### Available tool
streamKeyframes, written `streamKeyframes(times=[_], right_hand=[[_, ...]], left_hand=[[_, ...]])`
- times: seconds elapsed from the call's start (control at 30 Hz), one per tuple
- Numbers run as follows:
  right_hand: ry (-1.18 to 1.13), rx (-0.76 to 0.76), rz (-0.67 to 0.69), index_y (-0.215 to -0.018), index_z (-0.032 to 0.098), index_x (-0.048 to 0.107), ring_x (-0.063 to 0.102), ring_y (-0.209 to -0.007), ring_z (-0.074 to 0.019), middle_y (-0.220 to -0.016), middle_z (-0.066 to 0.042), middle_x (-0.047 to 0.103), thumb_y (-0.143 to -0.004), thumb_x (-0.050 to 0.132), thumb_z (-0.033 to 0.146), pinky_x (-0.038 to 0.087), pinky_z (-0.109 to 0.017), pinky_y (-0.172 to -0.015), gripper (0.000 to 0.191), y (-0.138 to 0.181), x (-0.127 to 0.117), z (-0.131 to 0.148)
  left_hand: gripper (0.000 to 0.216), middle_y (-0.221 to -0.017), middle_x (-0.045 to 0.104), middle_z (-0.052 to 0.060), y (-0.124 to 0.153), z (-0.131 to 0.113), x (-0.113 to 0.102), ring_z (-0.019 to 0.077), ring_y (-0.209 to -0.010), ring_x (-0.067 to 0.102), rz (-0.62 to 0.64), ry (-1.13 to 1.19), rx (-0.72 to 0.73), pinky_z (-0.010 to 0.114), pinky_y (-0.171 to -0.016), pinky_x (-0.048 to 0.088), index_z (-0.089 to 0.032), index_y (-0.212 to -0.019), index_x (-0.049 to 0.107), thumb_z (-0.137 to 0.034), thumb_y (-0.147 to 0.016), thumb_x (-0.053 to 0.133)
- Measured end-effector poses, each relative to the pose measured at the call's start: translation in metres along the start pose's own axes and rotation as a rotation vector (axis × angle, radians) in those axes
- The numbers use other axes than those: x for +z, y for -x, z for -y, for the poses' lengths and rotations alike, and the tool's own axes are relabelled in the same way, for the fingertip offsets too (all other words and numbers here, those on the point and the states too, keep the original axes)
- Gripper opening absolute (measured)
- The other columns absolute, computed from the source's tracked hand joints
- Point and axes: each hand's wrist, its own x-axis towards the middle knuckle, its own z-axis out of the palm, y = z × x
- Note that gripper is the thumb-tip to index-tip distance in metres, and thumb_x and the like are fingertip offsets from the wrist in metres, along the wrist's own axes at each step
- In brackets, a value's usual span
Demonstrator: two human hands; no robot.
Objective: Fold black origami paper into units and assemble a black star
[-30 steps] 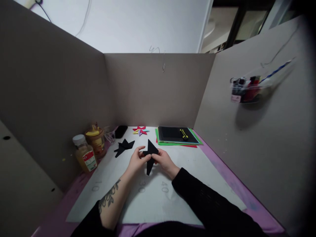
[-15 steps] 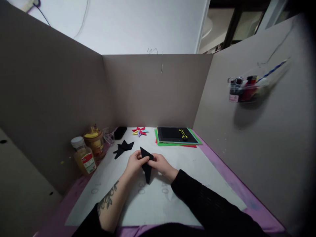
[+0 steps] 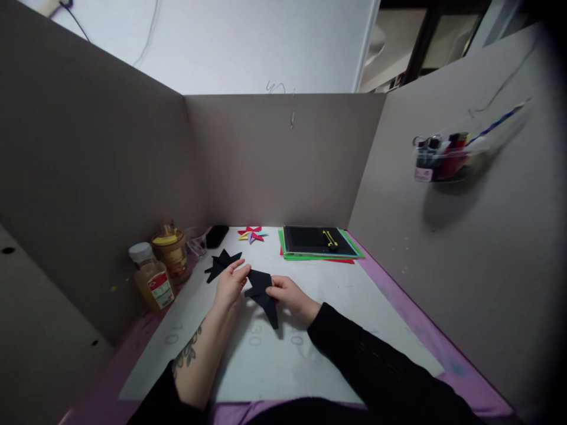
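Observation:
My right hand pinches a folded piece of black paper by its right edge, thumb on top. The paper hangs slightly above the white sheet, with a long point directed down toward me and a short point on its left. My left hand is at the paper's upper left corner, fingers stretched and apart, thumb tip close to or touching that corner. Just beyond my left hand lies a second black folded paper shape with several points, partly covered by my fingers.
A multicoloured paper star and a black phone-like object lie at the back. Paper sheets with a yellow-and-black tool are at back right. A glue bottle, jar and clear cup stand left. A clear holder hangs right.
My left hand has moved left and loosened from the black paper. The paper has turned and shows a wider face, with a short point now visible on its left. My right hand keeps its grip.

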Motion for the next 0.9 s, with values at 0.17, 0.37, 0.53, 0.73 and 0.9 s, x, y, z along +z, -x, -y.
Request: streamKeyframes(times=[0.17, 0.37, 0.53, 0.73, 0.9], right_hand=[[-0.027, 0.014, -0.034, -0.057, 0.018, 0.044, 0.036, -0.046, -0.0078, -0.05, 0.006, 0.042, -0.064, 0.058, 0.024, 0.025, -0.022, -0.046, 0.017, 0.0, -0.001, -0.001], [-0.011, -0.088, -0.219, -0.055, 0.02, 0.04, 0.036, -0.045, -0.0083, -0.046, 0.007, 0.041, -0.067, 0.06, 0.025, 0.027, -0.022, -0.046, 0.024, -0.006, -0.005, -0.008], [0.004, -0.119, -0.227, -0.056, 0.02, 0.04, 0.036, -0.045, -0.008, -0.046, 0.008, 0.041, -0.066, 0.062, 0.025, 0.028, -0.022, -0.047, 0.024, -0.008, -0.008, -0.012], [0.04, -0.09, -0.147, -0.058, 0.019, 0.043, 0.036, -0.046, -0.0077, -0.049, 0.007, 0.042, -0.069, 0.06, 0.028, 0.027, -0.021, -0.047, 0.023, -0.006, -0.006, -0.012], [0.108, -0.057, -0.112, -0.057, 0.019, 0.043, 0.036, -0.043, -0.0075, -0.048, 0.007, 0.043, -0.071, 0.058, 0.026, 0.028, -0.021, -0.045, 0.022, -0.004, -0.002, -0.01]], left_hand=[[0.051, -0.076, 0.067, 0.001, -0.016, -0.009, -0.013, 0.0077, -0.063, 0.058, -0.081, 0.101, -0.029, 0.019, -0.061, 0.039, -0.016, -0.096, 0.066, -0.023, -0.049, 0.084], [0.047, -0.095, 0.068, 0.006, -0.01, -0.008, -0.012, 0.0127, -0.077, 0.063, 0.033, 0.06, -0.055, 0.02, -0.061, 0.041, -0.02, -0.103, 0.062, -0.034, -0.062, 0.079], [0.046, -0.083, 0.068, 0.007, 0.016, 0.002, 0.005, 0.0185, -0.074, 0.063, 0.452, -0.125, -0.11, 0.026, -0.065, 0.045, -0.014, -0.094, 0.065, -0.034, -0.056, 0.083], [0.035, -0.071, 0.067, 0.006, 0.018, 0.008, 0.007, 0.0164, -0.064, 0.06, 0.447, -0.185, -0.052, 0.025, -0.062, 0.044, -0.01, -0.077, 0.068, -0.032, -0.055, 0.083], [0.035, -0.07, 0.068, 0.003, 0.001, 0.015, 0.001, 0.0145, -0.063, 0.059, 0.277, -0.116, 0.039, 0.024, -0.062, 0.044, -0.012, -0.075, 0.067, -0.031, -0.052, 0.083]])
